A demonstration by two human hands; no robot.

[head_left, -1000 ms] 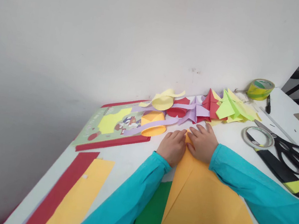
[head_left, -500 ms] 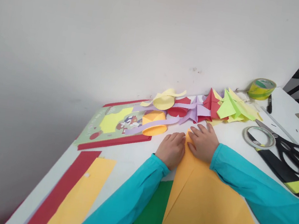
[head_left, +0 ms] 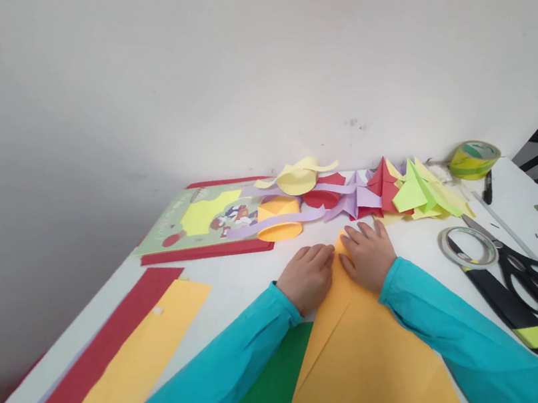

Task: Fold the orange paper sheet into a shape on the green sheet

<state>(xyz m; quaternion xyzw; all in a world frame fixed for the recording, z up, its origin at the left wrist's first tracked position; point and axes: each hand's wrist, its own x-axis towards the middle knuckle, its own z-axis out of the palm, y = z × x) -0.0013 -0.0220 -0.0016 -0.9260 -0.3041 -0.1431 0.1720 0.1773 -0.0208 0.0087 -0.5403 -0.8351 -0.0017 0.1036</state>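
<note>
The left hand (head_left: 306, 278), fingers curled, and the right hand (head_left: 369, 255), fingers spread flat, meet at the narrow tip of an orange sheet (head_left: 369, 371); whether the left pinches it cannot be told. From there the sheet fans toward five o'clock over green paper (head_left: 271, 390), with scissors (head_left: 504, 253) at three. Beyond lie a book (head_left: 208, 219) at nine, folded shapes (head_left: 415, 191) at one and a tape roll (head_left: 473, 167) at two.
</note>
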